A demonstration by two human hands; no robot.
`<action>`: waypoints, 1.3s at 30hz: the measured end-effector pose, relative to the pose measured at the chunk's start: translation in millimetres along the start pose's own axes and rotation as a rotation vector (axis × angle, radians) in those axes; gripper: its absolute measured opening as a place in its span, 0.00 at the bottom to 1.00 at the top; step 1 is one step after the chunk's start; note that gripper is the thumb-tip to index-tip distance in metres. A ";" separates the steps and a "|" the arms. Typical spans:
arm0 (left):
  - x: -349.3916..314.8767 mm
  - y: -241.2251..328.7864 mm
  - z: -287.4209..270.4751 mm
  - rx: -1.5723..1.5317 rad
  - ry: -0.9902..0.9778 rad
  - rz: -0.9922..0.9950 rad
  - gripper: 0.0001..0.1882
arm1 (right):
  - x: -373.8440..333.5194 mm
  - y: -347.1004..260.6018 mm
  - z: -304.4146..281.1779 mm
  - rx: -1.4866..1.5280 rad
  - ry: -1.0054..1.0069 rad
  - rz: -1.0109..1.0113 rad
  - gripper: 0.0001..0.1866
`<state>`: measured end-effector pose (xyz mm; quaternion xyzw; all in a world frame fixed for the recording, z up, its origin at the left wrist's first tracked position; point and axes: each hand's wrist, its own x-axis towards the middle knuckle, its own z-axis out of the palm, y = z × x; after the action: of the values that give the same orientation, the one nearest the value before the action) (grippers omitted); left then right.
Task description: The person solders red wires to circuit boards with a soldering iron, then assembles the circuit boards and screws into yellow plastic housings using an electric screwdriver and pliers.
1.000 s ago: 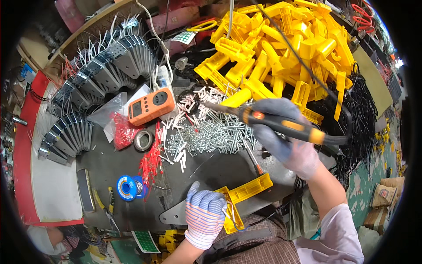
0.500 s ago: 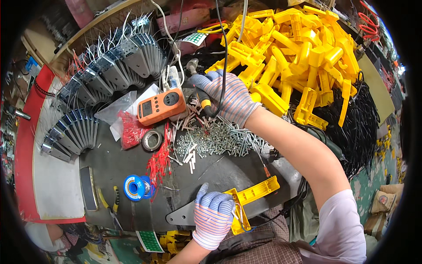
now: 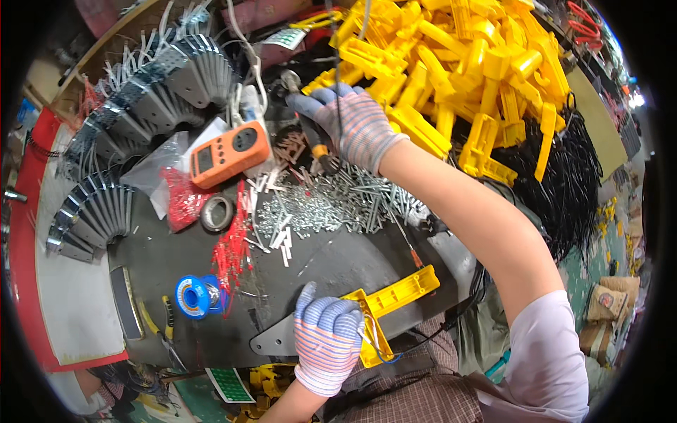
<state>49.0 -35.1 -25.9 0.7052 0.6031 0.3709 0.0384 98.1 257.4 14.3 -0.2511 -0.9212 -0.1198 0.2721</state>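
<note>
we are counting one orange meter point(image 3: 230, 154); below it, we are finding one tape roll point(image 3: 206, 213), one blue spool point(image 3: 199, 297) and one pair of pliers point(image 3: 168, 340); to its right, we are tallying two gloved hands point(image 3: 362, 134), one red-handled tool point(image 3: 417, 259) and one yellow housing point(image 3: 403, 290) lying open.

The right arm point(image 3: 472, 211) stretches forward; the left hand point(image 3: 328, 340) is curled.
</note>
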 end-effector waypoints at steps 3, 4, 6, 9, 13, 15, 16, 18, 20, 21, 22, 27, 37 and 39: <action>-0.2 0.2 -1.7 -0.007 0.002 -0.024 0.11 | -15.3 1.9 -11.3 -0.076 0.083 0.022 0.25; -0.9 -1.0 -3.3 -0.003 0.000 -0.040 0.10 | -20.6 -0.6 -20.6 -0.067 0.072 0.025 0.25; 0.1 -2.0 -3.8 -0.010 -0.001 -0.038 0.10 | -38.7 -4.4 -58.5 0.062 0.053 0.110 0.21; -0.7 -2.3 -3.5 -0.021 -0.018 -0.034 0.10 | -82.4 -15.0 -109.6 0.233 0.069 0.150 0.18; 3.0 0.5 -5.9 -0.047 -0.048 -0.044 0.10 | -133.9 -21.0 -146.1 0.326 0.009 0.176 0.18; 2.8 0.4 -6.7 -0.047 -0.058 -0.049 0.10 | -154.1 -23.7 -154.0 0.346 -0.029 0.226 0.18; 2.6 0.3 -7.1 -0.045 -0.058 -0.054 0.10 | -162.0 -25.2 -156.3 0.362 -0.065 0.267 0.17; 2.3 0.7 -8.0 -0.041 -0.068 -0.063 0.09 | -173.8 -28.5 -158.0 0.398 -0.074 0.291 0.17; 3.0 1.1 -7.6 -0.049 -0.076 -0.065 0.09 | -183.8 -31.2 -160.5 0.442 -0.071 0.340 0.15; 2.7 1.1 -6.9 -0.056 -0.069 -0.062 0.09 | -186.3 -32.3 -161.3 0.442 -0.069 0.343 0.15; 2.8 1.1 -6.5 -0.062 -0.062 -0.061 0.09 | -187.9 -32.9 -161.9 0.450 -0.080 0.347 0.15; 3.1 2.4 -7.3 -0.043 -0.059 -0.060 0.10 | -193.4 -37.3 -161.8 0.461 -0.092 0.346 0.13; 5.2 10.7 -16.5 0.170 -0.123 -0.115 0.14 | -207.3 -37.1 -168.0 0.488 -0.113 0.382 0.13; 1.0 6.7 -14.1 0.181 -0.126 -0.098 0.14 | -208.2 -37.9 -169.0 0.489 -0.117 0.381 0.13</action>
<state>46.5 -41.5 -11.9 0.6972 0.6643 0.2676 0.0305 303.7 82.2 33.4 -0.3528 -0.8731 0.1730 0.2886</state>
